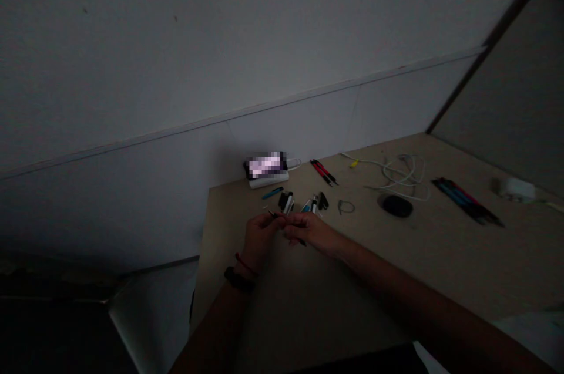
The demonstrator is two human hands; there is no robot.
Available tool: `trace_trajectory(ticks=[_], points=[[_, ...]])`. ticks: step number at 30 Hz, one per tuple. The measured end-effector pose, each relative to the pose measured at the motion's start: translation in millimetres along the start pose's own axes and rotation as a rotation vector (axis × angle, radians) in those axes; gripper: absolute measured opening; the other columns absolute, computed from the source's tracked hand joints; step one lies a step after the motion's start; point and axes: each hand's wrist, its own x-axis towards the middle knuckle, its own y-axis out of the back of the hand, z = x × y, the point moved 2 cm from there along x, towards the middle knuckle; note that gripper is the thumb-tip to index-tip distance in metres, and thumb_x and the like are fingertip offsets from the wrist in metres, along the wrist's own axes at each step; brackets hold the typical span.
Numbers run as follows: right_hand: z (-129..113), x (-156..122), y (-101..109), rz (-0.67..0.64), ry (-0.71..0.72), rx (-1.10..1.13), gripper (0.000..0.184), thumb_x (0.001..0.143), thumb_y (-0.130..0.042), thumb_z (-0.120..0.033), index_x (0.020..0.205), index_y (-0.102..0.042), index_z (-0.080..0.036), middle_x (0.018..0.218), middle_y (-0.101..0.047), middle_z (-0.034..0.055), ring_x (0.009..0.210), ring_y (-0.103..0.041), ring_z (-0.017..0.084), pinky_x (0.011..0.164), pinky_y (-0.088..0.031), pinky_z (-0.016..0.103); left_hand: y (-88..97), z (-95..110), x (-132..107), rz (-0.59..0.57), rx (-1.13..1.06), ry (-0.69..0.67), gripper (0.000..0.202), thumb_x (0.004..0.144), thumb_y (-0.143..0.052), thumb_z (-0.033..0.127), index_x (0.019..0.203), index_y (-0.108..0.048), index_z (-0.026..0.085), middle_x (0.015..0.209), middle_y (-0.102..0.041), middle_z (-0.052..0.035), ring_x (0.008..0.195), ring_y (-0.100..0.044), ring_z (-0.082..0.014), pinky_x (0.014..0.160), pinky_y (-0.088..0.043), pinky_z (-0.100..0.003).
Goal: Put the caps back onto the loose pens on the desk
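Note:
Over the near left part of a pale wooden table (343, 280), my left hand (259, 236) and my right hand (308, 230) meet with fingers pinched together. Between them runs a thin dark pen-like stick (286, 227), gripped by both hands; the dim light hides its details. A red string and a dark band circle my left wrist. Just beyond my hands lies a small heap of pen parts (304, 202), with a blue pen (273, 192) to its left.
A phone (267, 165) leans on a white block at the table's back edge. Red and black pens (324, 172), a white cable coil (403, 177), a black round disc (397, 205), a row of dark pens (467, 201) and a white adapter (515, 189) lie to the right.

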Motion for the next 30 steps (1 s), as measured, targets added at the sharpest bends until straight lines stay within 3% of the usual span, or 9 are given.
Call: trace_trajectory(ticks=[6, 12, 15, 17, 20, 24, 28, 30], points=[[10.1, 2.1, -2.0, -0.038, -0.106, 0.086, 0.059, 0.082, -0.054, -0.074, 0.08, -0.062, -0.015, 0.062, -0.064, 0.0015, 0.05, -0.057, 0.012, 0.048, -0.042, 0.025, 2.6, -9.3, 3.7, 0.058, -0.186, 0.045, 0.036, 0.077, -0.076, 0.044, 0.097, -0.074, 0.014, 0.093, -0.077, -0.009, 0.084, -0.07, -0.0202, 0.081, -0.052, -0.033], [8.7, 2.6, 4.2, 0.029, -0.035, 0.053, 0.045, 0.069, -0.083, -0.052, 0.085, -0.057, -0.019, 0.064, -0.062, -0.004, 0.05, -0.054, 0.01, 0.048, -0.04, 0.022, 4.6, -6.3, 2.9, 0.047, -0.189, 0.016, 0.034, 0.07, -0.082, 0.042, 0.085, -0.073, 0.013, 0.089, -0.076, -0.0093, 0.083, -0.069, -0.0195, 0.082, -0.054, -0.033], [8.9, 2.0, 2.7, -0.011, -0.068, 0.056, 0.047, 0.081, -0.068, -0.061, 0.096, -0.062, -0.017, 0.062, -0.062, -0.0024, 0.044, -0.049, 0.009, 0.042, -0.033, 0.022, 3.1, -5.9, 2.5, 0.057, -0.194, 0.011, 0.035, 0.069, -0.083, 0.043, 0.083, -0.072, 0.013, 0.084, -0.075, -0.0081, 0.077, -0.068, -0.0177, 0.078, -0.053, -0.032], [10.6, 1.7, 2.0, -0.018, -0.115, 0.057, 0.056, 0.085, -0.056, -0.07, 0.09, -0.065, -0.015, 0.06, -0.062, 0.0002, 0.042, -0.047, 0.009, 0.041, -0.032, 0.023, 2.5, -6.9, 3.4, 0.067, -0.209, 0.007, 0.036, 0.068, -0.084, 0.044, 0.083, -0.072, 0.013, 0.084, -0.074, -0.008, 0.076, -0.067, -0.0172, 0.075, -0.052, -0.03], [11.4, 1.4, 2.2, 0.018, -0.097, 0.029, 0.054, 0.078, -0.067, -0.069, 0.079, -0.064, -0.014, 0.059, -0.061, -0.0001, 0.044, -0.047, 0.008, 0.043, -0.033, 0.022, 2.5, -8.8, 5.0, 0.078, -0.249, 0.009, 0.037, 0.063, -0.087, 0.043, 0.076, -0.068, 0.014, 0.079, -0.073, -0.0059, 0.072, -0.065, -0.0163, 0.071, -0.051, -0.029], [11.9, 0.8, 2.0, 0.066, -0.077, 0.08, 0.048, 0.063, -0.087, -0.054, 0.078, -0.058, -0.019, 0.061, -0.061, -0.0042, 0.046, -0.048, 0.008, 0.045, -0.037, 0.021, 2.4, -7.0, 3.9, 0.101, -0.211, -0.017, 0.034, 0.065, -0.085, 0.043, 0.073, -0.067, 0.015, 0.074, -0.072, -0.0039, 0.069, -0.064, -0.0153, 0.067, -0.049, -0.027], [15.3, -0.5, 1.6, 0.054, -0.099, 0.125, 0.052, 0.079, -0.065, -0.069, 0.08, -0.062, -0.017, 0.063, -0.062, 0.0005, 0.045, -0.048, 0.01, 0.043, -0.036, 0.023, -0.2, -5.1, 1.4, 0.086, -0.261, -0.044, 0.029, 0.067, -0.083, 0.039, 0.074, -0.067, 0.015, 0.071, -0.07, -0.002, 0.066, -0.063, -0.0152, 0.065, -0.049, -0.027], [16.9, -1.3, 2.7, 0.045, -0.103, 0.097, 0.051, 0.081, -0.064, -0.068, 0.077, -0.061, -0.017, 0.062, -0.062, 0.0016, 0.045, -0.048, 0.01, 0.043, -0.036, 0.024, -1.8, -6.4, 1.4, 0.062, -0.267, -0.043, 0.026, 0.068, -0.083, 0.036, 0.074, -0.067, 0.016, 0.068, -0.069, -0.0012, 0.063, -0.062, -0.0146, 0.063, -0.048, -0.026]])
